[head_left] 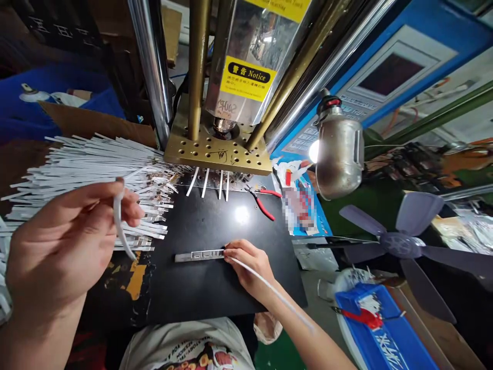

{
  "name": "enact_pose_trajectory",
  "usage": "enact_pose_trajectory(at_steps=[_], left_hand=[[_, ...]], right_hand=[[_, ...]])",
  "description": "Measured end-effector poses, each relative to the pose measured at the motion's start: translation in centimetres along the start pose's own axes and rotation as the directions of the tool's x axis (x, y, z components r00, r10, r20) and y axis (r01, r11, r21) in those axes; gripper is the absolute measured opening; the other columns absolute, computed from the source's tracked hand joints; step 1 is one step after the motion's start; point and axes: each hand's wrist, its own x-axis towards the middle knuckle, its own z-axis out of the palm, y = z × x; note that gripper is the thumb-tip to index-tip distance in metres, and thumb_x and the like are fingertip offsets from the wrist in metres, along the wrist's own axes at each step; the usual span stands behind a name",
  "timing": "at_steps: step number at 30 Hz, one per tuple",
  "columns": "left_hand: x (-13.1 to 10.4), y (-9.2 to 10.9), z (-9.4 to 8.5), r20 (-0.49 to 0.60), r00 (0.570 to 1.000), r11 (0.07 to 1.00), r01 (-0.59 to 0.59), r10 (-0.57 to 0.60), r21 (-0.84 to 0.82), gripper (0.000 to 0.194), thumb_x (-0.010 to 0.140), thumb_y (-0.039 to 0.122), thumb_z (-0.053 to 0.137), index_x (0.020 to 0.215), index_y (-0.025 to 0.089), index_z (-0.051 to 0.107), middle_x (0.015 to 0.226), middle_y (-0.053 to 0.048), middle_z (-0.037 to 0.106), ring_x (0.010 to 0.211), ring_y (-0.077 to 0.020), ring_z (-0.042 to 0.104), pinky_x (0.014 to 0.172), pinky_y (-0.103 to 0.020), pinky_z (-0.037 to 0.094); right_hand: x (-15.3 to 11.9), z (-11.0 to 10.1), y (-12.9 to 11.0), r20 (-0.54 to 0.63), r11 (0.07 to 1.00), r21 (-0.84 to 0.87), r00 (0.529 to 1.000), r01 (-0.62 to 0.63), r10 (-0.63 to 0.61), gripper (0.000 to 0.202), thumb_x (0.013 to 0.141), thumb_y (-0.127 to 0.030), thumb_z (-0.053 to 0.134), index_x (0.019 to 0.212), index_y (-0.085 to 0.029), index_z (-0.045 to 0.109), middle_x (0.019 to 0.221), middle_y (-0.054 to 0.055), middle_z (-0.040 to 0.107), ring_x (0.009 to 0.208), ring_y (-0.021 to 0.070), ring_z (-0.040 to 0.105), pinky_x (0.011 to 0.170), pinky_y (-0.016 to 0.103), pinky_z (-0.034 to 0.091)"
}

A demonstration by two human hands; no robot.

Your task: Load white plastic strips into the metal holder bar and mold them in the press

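My left hand (73, 236) is raised at the left, closed on a thin white strip (122, 234) that curves down from the fingertips. Low over the black table (185, 293), my right hand (250, 267) pinches another white strip (275, 293), whose long tail trails back along the forearm. The right fingertips are at the end of a narrow slotted metal bar (202, 255) lying on the table; whether the strip sits in it is hidden by the fingers. Several more white strips (206, 183) stick out from under the drilled brass-coloured press plate (219, 151).
A large heap of white strips (96, 159) with metal ends lies left. Red-handled pliers (265, 205) rest near the press. A lit lamp (339, 154) hangs at right, above a fan (400, 244). A blue bin (385, 329) stands lower right.
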Motion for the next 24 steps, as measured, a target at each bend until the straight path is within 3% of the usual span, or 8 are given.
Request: enact_pose_trajectory(at_steps=[3, 6, 9, 12, 16, 21, 24], left_hand=[[-1.3, -1.6, 0.3, -0.013, 0.997, 0.997, 0.072, -0.072, -0.012, 0.026, 0.079, 0.015, 0.075, 0.104, 0.024, 0.072, 0.088, 0.003, 0.07, 0.078, -0.0123, 0.065, 0.072, -0.027, 0.058], [-4.2, -3.9, -0.1, 0.171, 0.982, 0.952, -0.131, 0.086, 0.275, 0.02, 0.082, 0.01, 0.073, 0.096, 0.024, 0.073, 0.095, 0.002, 0.07, 0.083, -0.0118, 0.066, 0.075, -0.023, 0.057], [-7.1, -5.7, -0.1, 0.426, 0.888, 0.829, -0.366, 0.175, 0.423, 0.024, 0.088, 0.004, 0.063, 0.103, 0.022, 0.07, 0.099, 0.0, 0.071, 0.089, -0.0126, 0.067, 0.082, -0.024, 0.056], [-8.7, -6.7, 0.1, 0.553, 0.814, 0.799, -0.448, 0.178, 0.402, 0.022, 0.09, 0.002, 0.059, 0.104, 0.018, 0.066, 0.099, -0.002, 0.071, 0.094, -0.0153, 0.067, 0.088, -0.028, 0.054], [-9.0, -7.0, 0.4, 0.618, 0.776, 0.764, -0.473, 0.126, 0.438, 0.017, 0.092, 0.005, 0.056, 0.102, 0.018, 0.063, 0.102, -0.005, 0.069, 0.096, -0.0172, 0.065, 0.089, -0.032, 0.051], [-8.9, -6.3, 0.4, 0.689, 0.711, 0.645, -0.594, 0.143, 0.48, 0.016, 0.094, 0.005, 0.051, 0.101, 0.012, 0.062, 0.098, -0.008, 0.069, 0.09, -0.0199, 0.064, 0.087, -0.038, 0.049], [-9.2, -6.3, 0.6, 0.702, 0.703, 0.618, -0.604, 0.115, 0.504, 0.017, 0.094, 0.005, 0.048, 0.098, 0.012, 0.063, 0.097, -0.008, 0.069, 0.088, -0.0201, 0.064, 0.085, -0.038, 0.048]], right_hand=[[0.0, 0.4, 0.1, 0.013, 0.997, -0.04, 0.998, 0.064, -0.064, 0.017, 0.099, -0.016, 0.046, 0.097, -0.019, 0.062, 0.096, 0.009, 0.068, 0.084, 0.0154, 0.067, 0.073, 0.026, 0.054], [0.7, 1.1, 0.2, 0.037, 0.992, -0.047, 0.993, 0.114, -0.112, 0.019, 0.098, -0.012, 0.042, 0.091, -0.019, 0.058, 0.094, 0.008, 0.068, 0.083, 0.016, 0.065, 0.072, 0.027, 0.053], [1.7, 2.1, 0.3, 0.077, 0.986, -0.034, 0.984, 0.161, -0.158, 0.02, 0.099, -0.013, 0.04, 0.091, -0.019, 0.056, 0.093, 0.008, 0.067, 0.081, 0.0163, 0.063, 0.071, 0.028, 0.051], [2.6, 3.0, 0.2, 0.103, 0.978, -0.027, 0.974, 0.206, -0.202, 0.019, 0.1, -0.014, 0.039, 0.095, -0.019, 0.057, 0.094, 0.008, 0.066, 0.081, 0.017, 0.06, 0.072, 0.028, 0.05], [2.9, 3.7, 0.1, 0.098, 0.972, -0.035, 0.969, 0.231, -0.227, 0.017, 0.1, -0.014, 0.041, 0.097, -0.018, 0.057, 0.095, 0.008, 0.066, 0.082, 0.0169, 0.059, 0.073, 0.028, 0.05], [2.6, 3.7, 0.6, 0.101, 0.972, 0.005, 0.967, 0.234, -0.233, 0.015, 0.098, -0.01, 0.044, 0.099, -0.018, 0.057, 0.097, 0.009, 0.064, 0.085, 0.0178, 0.06, 0.075, 0.029, 0.051], [3.8, 2.2, 0.6, 0.288, 0.979, 0.07, 0.935, 0.194, -0.206, 0.027, 0.09, 0.001, 0.044, 0.102, -0.019, 0.059, 0.101, 0.008, 0.063, 0.088, 0.0176, 0.062, 0.077, 0.028, 0.052]])
